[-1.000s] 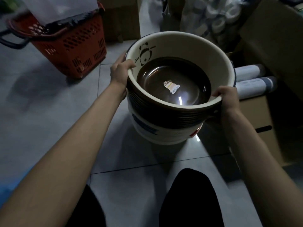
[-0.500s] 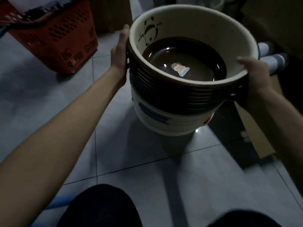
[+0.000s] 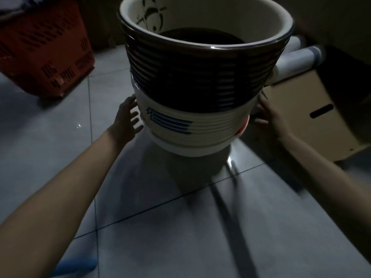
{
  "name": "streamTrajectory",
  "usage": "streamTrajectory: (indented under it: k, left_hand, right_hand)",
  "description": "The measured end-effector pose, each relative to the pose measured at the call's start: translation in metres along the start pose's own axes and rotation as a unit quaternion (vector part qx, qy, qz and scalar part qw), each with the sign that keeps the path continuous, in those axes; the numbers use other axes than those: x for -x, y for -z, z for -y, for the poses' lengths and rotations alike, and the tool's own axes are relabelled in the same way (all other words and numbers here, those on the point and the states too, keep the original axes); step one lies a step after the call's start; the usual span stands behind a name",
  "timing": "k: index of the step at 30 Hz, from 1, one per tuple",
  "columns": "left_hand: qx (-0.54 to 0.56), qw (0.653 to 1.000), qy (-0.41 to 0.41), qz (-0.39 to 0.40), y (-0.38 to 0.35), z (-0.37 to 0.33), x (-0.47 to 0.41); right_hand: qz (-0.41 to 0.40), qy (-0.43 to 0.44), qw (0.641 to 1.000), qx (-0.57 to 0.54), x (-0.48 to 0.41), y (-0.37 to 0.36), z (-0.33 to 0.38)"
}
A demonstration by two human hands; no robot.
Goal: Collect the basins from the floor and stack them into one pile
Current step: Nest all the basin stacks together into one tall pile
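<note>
Flanking one tall pile of basins (image 3: 196,77), left hand (image 3: 127,118) and right hand (image 3: 272,115) each show a spread grip.

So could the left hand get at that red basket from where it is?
Probably yes. The left hand is open and holds nothing beside the pile of basins, and only bare floor lies between it and the red basket. Whether the arm reaches that far is unclear.
</note>
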State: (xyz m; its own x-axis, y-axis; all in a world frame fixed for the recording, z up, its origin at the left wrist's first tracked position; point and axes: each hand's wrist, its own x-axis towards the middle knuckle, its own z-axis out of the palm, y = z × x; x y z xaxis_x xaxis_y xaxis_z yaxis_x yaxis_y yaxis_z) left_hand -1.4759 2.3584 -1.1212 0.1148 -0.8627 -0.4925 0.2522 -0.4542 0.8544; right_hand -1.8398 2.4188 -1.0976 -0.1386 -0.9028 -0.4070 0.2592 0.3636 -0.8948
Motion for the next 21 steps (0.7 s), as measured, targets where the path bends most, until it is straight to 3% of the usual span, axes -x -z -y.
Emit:
streamTrajectory:
  k: [4,7,11,21]
  left_hand:
    - [0.058,0.995,0.051,0.056,0.019,0.007,-0.014]
    - [0.086,0.992,0.068,0.061,0.025,0.015,-0.023]
    - [0.102,0.99,0.083,0.057,0.024,0.02,-0.019]
    - [0.158,0.974,0.128,0.097,0.031,0.055,0.029]
  right_hand:
    - [0.001,-0.096,0.995,0.015,-0.011,0.007,-0.029]
    - [-0.021,-0.138,0.982,-0.124,-0.013,0.006,-0.048]
    - [-0.026,-0.124,0.959,-0.254,-0.01,-0.005,-0.062]
    - [-0.044,-0.116,0.954,-0.271,-0.016,0.016,-0.061]
